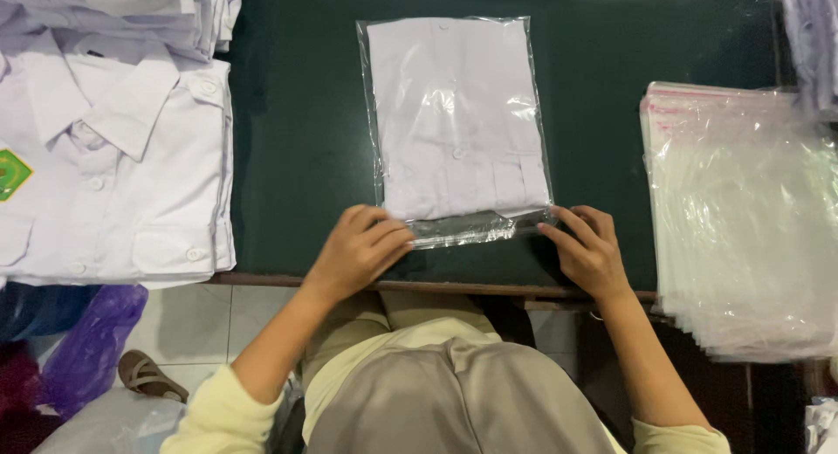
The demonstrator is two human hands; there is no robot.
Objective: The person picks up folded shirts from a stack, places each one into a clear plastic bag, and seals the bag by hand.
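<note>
A folded white shirt inside a clear plastic bag (454,122) lies flat on the dark green table (297,131), in front of me. The bag's open flap (463,231) sits at the near end, folded over. My left hand (360,249) presses on the flap's left corner with fingers curled. At the flap's right corner, my right hand (587,247) touches the plastic with its fingertips. Both hands rest on the bag near the table's front edge.
A stack of folded white shirts (113,148) fills the left side of the table, one with a green badge. A pile of empty clear plastic bags (742,218) lies at the right. Below the table are a purple bag (87,349) and a sandal (148,375).
</note>
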